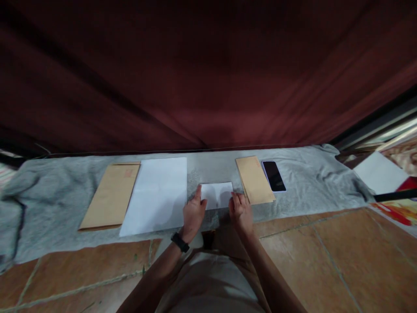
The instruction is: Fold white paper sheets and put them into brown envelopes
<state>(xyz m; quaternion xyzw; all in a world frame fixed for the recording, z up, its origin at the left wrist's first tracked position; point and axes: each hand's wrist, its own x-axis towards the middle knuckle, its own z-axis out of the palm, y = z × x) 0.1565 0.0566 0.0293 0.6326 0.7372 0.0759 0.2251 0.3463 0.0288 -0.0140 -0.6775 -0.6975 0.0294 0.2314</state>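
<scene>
A small folded sheet of white paper (216,195) lies flat on the grey cloth in front of me. At its left edge, my left hand (194,214) presses down with the index finger stretched out and the thumb apart. My right hand (241,212) is at the paper's right edge, its fingers bent and pinched together on that side. Close beside the left hand is a stack of larger white paper (156,195). A brown envelope stack (257,180) sits just past the right hand, and larger brown envelopes (110,198) lie at the far left.
Right of the smaller envelopes rests a phone (274,176) with a dark screen. The grey cloth (312,182) covers a long, low surface backed by a dark red curtain (208,78). Tiled floor (302,256) runs along the front. Printed items (397,208) and white paper lie at the far right.
</scene>
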